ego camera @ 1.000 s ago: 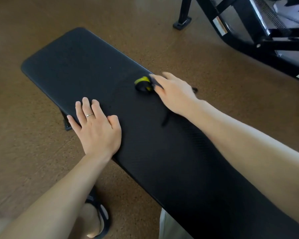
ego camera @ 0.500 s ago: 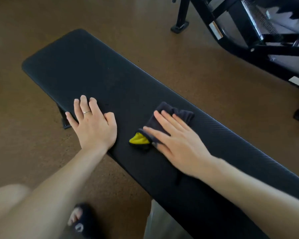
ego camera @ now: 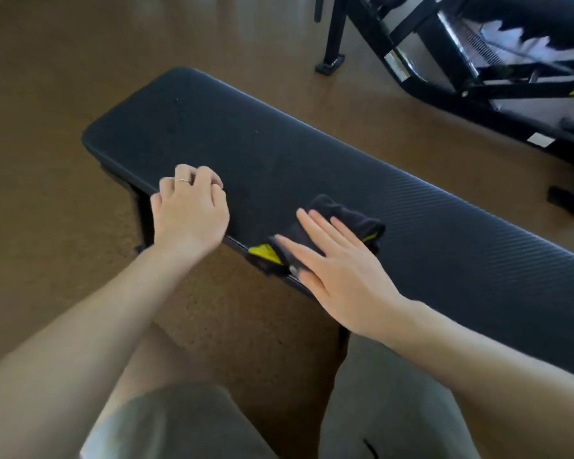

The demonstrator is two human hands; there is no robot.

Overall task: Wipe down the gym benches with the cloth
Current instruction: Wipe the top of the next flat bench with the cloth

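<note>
Curling since before, left hand (ego camera: 189, 210) loosens; cloth (ego camera: 328, 233) reaches bench (ego camera: 312, 160) edge.

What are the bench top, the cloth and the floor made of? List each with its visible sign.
Bench top: likely padded vinyl or synthetic leather, matte black, with fine diagonal ribbing.
Cloth: soft dark fabric, possibly microfibre, rumpled into folds, with a yellow patch.
Floor: brown, speckled and matte, perhaps rubber or cork; uncertain.
</note>
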